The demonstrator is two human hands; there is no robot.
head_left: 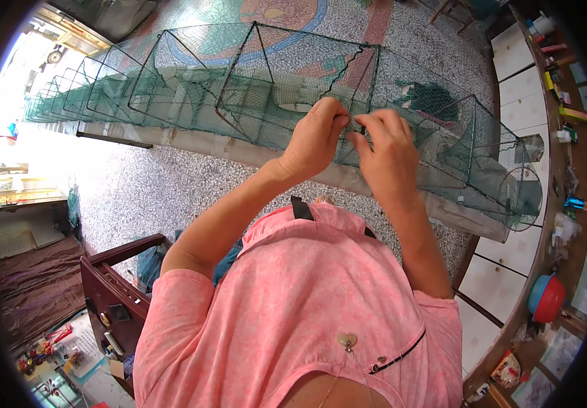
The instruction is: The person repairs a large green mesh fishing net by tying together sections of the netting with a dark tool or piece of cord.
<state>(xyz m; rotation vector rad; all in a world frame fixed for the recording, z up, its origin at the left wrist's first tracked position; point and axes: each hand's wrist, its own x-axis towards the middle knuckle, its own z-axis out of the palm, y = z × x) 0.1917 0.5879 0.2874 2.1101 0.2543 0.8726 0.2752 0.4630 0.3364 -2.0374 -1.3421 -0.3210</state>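
A long green mesh fish trap [246, 102] with a row of dark square frames stretches from far left to right in front of me. My left hand [315, 138] is closed in a pinch at one of the frames, its thumb pressed to the forefinger. Close beside it, my right hand [390, 151] pinches with thumb and fingertips, the other fingers curled. A thin dark green strand of netting [355, 127] shows between the two hands. The exact point each hand grips is partly hidden by the fingers. A black wavy cord [337, 73] hangs just above my left hand.
The trap lies along a long pale board [239, 151]. Bunched dark green netting [429, 98] lies behind it. White cabinets [521, 102] and a cluttered counter [572, 156] line the right. A dark red wooden chair [113, 289] stands at lower left, on speckled floor [137, 177].
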